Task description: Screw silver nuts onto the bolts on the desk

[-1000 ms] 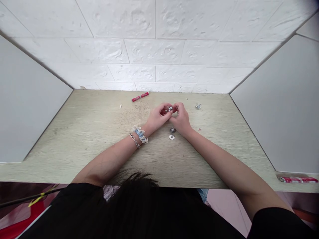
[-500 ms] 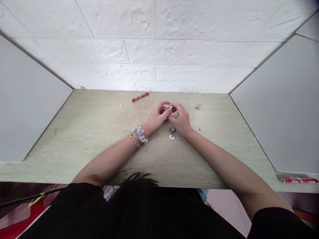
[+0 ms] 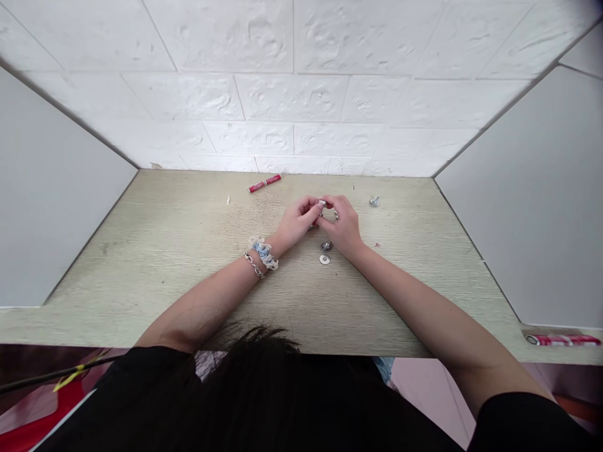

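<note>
Close together at mid-table, my left hand (image 3: 298, 217) and my right hand (image 3: 343, 225) are both closed, fingertips meeting around a small white piece (image 3: 322, 203). Its kind is too small to make out, and the fingers cover part of it. Something dark red and metallic shows partly beneath the left fingers. Just below the hands, a small round metal part (image 3: 326, 245) lies on the table. Nearer me is a flat white disc (image 3: 325, 259) with a grey centre. A scrunchie (image 3: 264, 253) and a chain bracelet (image 3: 254, 265) circle my left wrist.
A red tube (image 3: 264, 183) lies toward the back of the wooden table (image 3: 155, 263). Another small metal part (image 3: 374, 201) is at right, and a white scrap (image 3: 228, 199) at left. A red roll (image 3: 563, 340) rests at the front right edge. Grey panels stand on both sides.
The fingers have shifted slightly around the small white piece, which now shows turned at a different angle. The parts on the table have stayed where they were.
</note>
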Action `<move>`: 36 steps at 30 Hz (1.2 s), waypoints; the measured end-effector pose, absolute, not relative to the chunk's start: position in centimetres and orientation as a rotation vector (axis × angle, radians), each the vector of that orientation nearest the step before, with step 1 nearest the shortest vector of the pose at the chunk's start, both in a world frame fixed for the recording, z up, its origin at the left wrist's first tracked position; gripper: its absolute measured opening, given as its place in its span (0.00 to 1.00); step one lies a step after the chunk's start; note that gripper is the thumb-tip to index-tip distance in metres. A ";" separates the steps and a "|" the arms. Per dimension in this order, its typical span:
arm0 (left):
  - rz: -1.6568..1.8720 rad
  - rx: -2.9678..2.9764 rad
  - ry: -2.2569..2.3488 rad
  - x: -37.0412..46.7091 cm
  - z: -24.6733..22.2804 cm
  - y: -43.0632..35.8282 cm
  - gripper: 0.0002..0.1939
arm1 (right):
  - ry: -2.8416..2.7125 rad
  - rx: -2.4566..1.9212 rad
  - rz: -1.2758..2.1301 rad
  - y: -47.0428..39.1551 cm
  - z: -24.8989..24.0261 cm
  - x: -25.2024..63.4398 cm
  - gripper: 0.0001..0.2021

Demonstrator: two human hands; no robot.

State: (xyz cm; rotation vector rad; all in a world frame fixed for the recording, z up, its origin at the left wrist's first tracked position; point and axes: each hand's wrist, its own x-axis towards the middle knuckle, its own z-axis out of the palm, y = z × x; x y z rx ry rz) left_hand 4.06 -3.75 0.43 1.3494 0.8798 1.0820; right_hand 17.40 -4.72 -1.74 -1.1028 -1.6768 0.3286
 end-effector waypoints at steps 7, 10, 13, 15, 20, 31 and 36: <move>1.059 1.360 0.866 3.9 0.7 -3.8 0.12 | -1.745 -1.071 0.328 -4.7 -1.8 17.4 0.11; 1.048 1.360 0.891 3.9 0.8 -3.8 0.10 | -1.749 -1.071 0.339 -4.7 -1.9 17.4 0.12; 1.035 1.356 0.883 4.0 1.0 -4.0 0.08 | -1.736 -1.090 0.341 -4.7 -1.9 17.4 0.12; 1.021 1.371 0.874 4.0 1.1 -4.1 0.08 | -1.713 -1.093 0.336 -4.7 -1.9 17.4 0.13; 1.003 1.451 0.895 4.0 1.2 -4.3 0.09 | -1.654 -1.100 0.348 -4.7 -1.9 17.4 0.14; 1.123 1.449 0.886 3.9 0.3 -3.9 0.05 | -1.573 -1.129 0.380 -4.7 -1.9 17.3 0.14; 1.147 1.629 0.914 4.0 0.3 -4.1 0.04 | -1.555 -1.158 0.412 -4.6 -1.8 17.4 0.14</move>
